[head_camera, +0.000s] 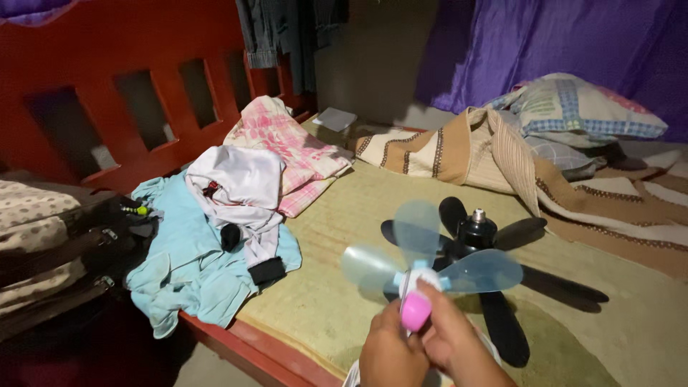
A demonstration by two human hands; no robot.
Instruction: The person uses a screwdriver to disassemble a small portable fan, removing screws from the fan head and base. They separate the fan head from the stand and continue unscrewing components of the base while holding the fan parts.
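Both hands (423,344) raised, fingers (437,304) pinching a small pink fan (419,279).

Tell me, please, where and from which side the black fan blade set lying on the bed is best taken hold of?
Probably the central hub of the black fan blade set, taken from above. It stands up knob-like at the middle, while the flat blades lie spread on the mat, offering little edge. Both hands now hold the small pink fan.

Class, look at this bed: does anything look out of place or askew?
Yes. A black fan blade assembly, off any fan, lies on the mattress. Clothes are heaped unfolded, spilling over the bed's edge. Both hands, left and right, hold a small pink handheld fan.
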